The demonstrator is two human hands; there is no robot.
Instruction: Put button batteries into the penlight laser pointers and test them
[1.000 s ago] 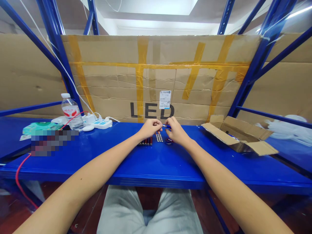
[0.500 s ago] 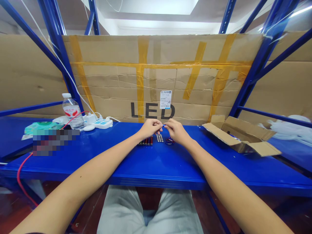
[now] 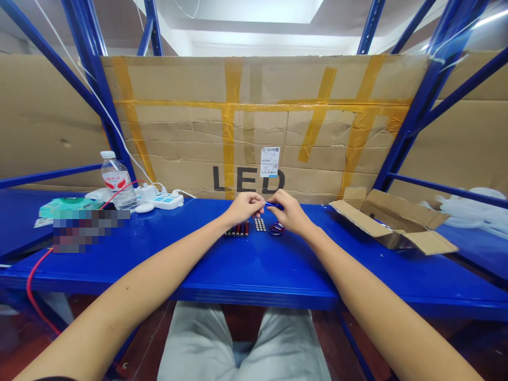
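Observation:
Above the middle of the table, my right hand [image 3: 288, 209] is closed on a slim, shiny blue tube [image 3: 273, 204], gripping it between thumb and fingers. My left hand [image 3: 246, 206] is pinched at the tube's left end; fingertips hide what exactly it grips there. Below my left hand lies a row of slim tubes [image 3: 240, 229] in dark red and other dark colours, partly covered by the hand. Small round silver pieces [image 3: 260, 225], resembling button cells, are laid out in rows beside them. Under my right hand sits a little bundle of purple-blue loops [image 3: 277, 228].
An open cardboard box [image 3: 391, 222] stands at the right. On the left are a water bottle [image 3: 118, 182], a white power strip [image 3: 164, 200], a white mouse-like object [image 3: 145, 208] and a green packet [image 3: 69, 206]. A tall cardboard sheet [image 3: 190, 137] closes off the back.
More of the blue tube now shows between my hands. The fingers of my right hand have shifted slightly up along it. My left hand stays nearly in place.

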